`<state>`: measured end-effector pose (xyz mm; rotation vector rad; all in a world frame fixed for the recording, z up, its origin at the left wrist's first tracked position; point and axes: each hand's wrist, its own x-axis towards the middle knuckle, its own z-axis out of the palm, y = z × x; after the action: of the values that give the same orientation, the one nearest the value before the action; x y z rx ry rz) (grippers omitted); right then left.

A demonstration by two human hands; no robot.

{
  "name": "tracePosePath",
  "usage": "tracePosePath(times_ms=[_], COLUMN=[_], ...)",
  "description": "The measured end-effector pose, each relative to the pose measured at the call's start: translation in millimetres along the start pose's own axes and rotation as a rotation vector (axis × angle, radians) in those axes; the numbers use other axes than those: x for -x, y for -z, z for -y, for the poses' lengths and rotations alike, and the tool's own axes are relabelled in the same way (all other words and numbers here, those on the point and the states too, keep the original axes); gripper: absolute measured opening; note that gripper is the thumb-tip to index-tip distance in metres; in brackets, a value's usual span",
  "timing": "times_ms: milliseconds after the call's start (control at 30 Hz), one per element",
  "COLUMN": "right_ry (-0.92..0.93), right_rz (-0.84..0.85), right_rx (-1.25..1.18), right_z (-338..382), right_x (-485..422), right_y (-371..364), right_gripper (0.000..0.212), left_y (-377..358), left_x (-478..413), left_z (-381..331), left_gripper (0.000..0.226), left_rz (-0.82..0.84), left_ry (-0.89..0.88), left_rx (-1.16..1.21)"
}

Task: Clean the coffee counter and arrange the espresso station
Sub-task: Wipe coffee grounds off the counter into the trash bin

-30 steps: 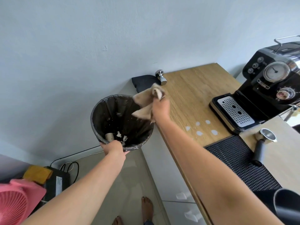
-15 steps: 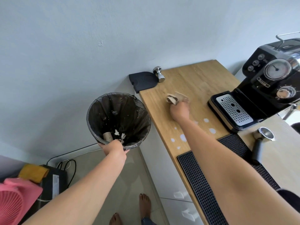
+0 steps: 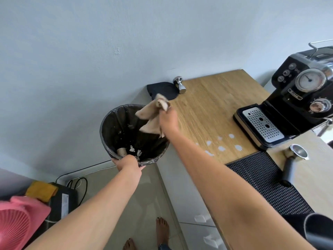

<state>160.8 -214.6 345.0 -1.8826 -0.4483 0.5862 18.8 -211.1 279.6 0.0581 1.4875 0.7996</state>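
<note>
Off the left end of the wooden counter [image 3: 212,109], the left hand [image 3: 128,164] grips the near rim of a round black bin [image 3: 108,134], fingers curled over the edge. Bin is lined with a crinkled dark bag, tilted so its mouth faces up toward the camera; scraps of white paper and a cardboard tube lie at the bottom.

Right hand [image 3: 167,120] is closed in a fist around a beige cloth [image 3: 151,116], held over the right side of the bin mouth, at the counter edge. Cloth is soft, bunched at the fist, two pointed corners hanging down-left into the bin opening; long axis runs roughly far-right to near-left.

Counter: light oak grain, matte. Several small white spots [image 3: 221,147] sit on it near the front, left of the machine's tray. Far left corner has a black rubber tamping mat [image 3: 160,90] with a shiny steel tamper [image 3: 180,84] lying tipped at its right edge.

Right side: black glossy espresso machine [image 3: 302,91] with round gauge and chrome trim, perforated steel drip tray [image 3: 262,126] in front. Near it, a black ribbed bar mat [image 3: 270,183], and a portafilter [image 3: 292,163] with steel basket far, black handle pointing near, resting across the mat's right edge.

Floor: pale tiles, pink fan [image 3: 16,226] at near left, bare feet [image 3: 160,230] visible
</note>
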Motion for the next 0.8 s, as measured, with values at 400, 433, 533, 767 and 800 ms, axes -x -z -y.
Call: tracePosePath(times_ms=[400, 433, 533, 767, 800], right_ry=[-0.141, -0.173, -0.159, 0.204, 0.252], right_rz=[-0.294, -0.265, -0.193, 0.139, 0.21], right_rx=[0.422, 0.512, 0.678, 0.838, 0.774], right_z=[-48.1, -58.9, -59.2, -51.2, -46.4], right_x=[-104.6, -108.9, -99.3, -57.9, -44.6], right_y=[157.1, 152.8, 123.3, 8.9, -6.6], right_gripper=[0.057, 0.065, 0.07, 0.056, 0.05], left_y=[-20.2, -22.3, -30.0, -33.0, -33.8], left_x=[-9.6, -10.7, -12.4, -12.2, -8.9], left_z=[-15.9, -17.2, -18.9, -24.6, -24.2], left_gripper=[0.046, 0.044, 0.048, 0.042, 0.043], left_rz=[-0.026, -0.027, -0.025, -0.034, -0.03], left_ry=[0.027, 0.03, 0.006, 0.059, 0.061], left_rx=[0.038, 0.049, 0.03, 0.079, 0.074])
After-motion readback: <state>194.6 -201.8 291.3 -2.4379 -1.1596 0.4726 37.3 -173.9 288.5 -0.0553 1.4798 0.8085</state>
